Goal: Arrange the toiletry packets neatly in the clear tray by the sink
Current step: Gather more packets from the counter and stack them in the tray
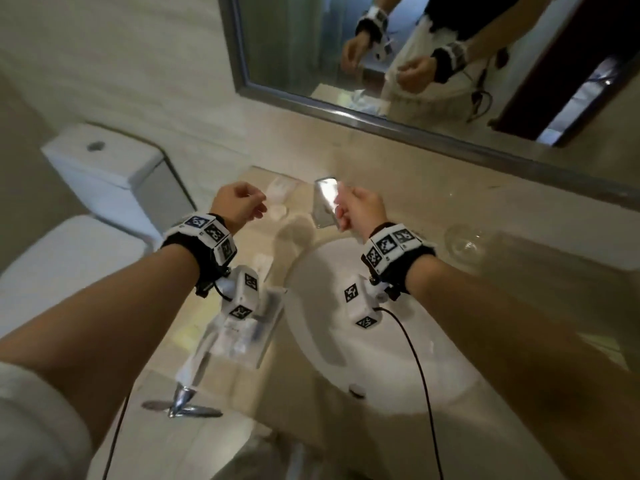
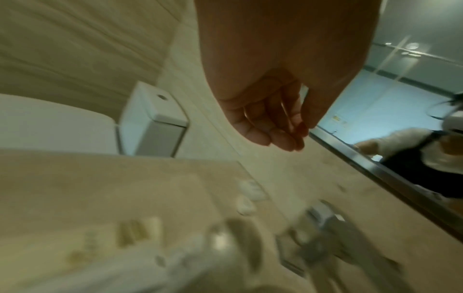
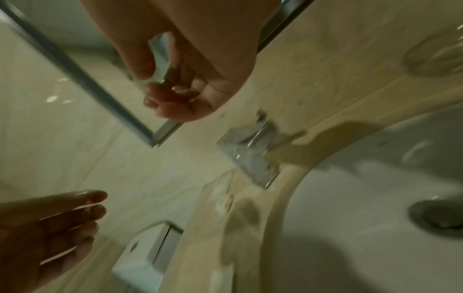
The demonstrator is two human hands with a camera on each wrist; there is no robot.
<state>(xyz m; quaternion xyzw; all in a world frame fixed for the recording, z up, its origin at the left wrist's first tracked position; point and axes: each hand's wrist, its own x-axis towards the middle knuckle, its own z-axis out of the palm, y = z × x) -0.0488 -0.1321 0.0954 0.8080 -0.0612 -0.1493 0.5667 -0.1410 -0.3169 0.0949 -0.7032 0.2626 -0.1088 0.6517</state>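
Note:
The clear tray [image 1: 266, 344] sits on the beige counter left of the sink, partly hidden by my left wrist camera. White packets [image 1: 239, 336] lie inside it, blurred. A small white packet [image 1: 262, 262] lies on the counter beyond the tray, and more white items [image 1: 278, 194] sit at the back by the wall. Both hands hover above the counter. My left hand [image 1: 254, 207] is empty, its fingers [image 2: 275, 136] loosely curled. My right hand [image 1: 343, 211] is in front of the faucet with fingers [image 3: 172, 95] curled and thumb beside them. I see nothing in it.
A white sink basin [image 1: 346, 348] fills the middle, with a chrome faucet [image 1: 325, 199] behind it. A clear glass [image 1: 464, 242] stands right of the sink. A toilet [image 1: 104, 174] is at the left, a mirror [image 1: 381, 64] above, and a chrome fitting [image 1: 181, 403] at the counter's front.

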